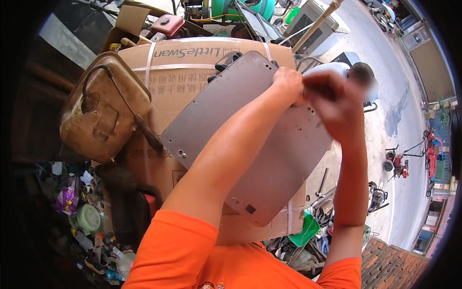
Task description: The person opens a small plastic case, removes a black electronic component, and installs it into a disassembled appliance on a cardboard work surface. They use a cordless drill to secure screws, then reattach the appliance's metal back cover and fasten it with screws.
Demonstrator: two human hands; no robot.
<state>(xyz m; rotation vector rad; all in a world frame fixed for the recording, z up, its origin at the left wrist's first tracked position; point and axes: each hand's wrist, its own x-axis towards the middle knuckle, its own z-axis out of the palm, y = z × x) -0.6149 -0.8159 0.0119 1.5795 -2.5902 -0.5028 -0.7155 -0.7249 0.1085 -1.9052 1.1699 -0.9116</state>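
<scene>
A flat grey metal panel [250, 144] with rounded corners and small holes lies slanted on a large cardboard box [192, 53]. My left hand [288, 85] is closed at the panel's far right edge, its forearm crossing over the panel. What its fingers grip, if anything, is hidden. My right hand [334, 103] is raised just beside it, over the panel's right edge. Motion smears its fingers, so their closure is unclear. Black parts [224, 67] stick out from behind the panel's far edge.
A worn brown metal tank [108, 106] stands on the box at left, a curved dark rod with a handle [150, 135] against it. Mixed scrap [91, 221] fills the lower left. A green tray [305, 230] sits lower right. Another person [361, 77] is beyond my right hand.
</scene>
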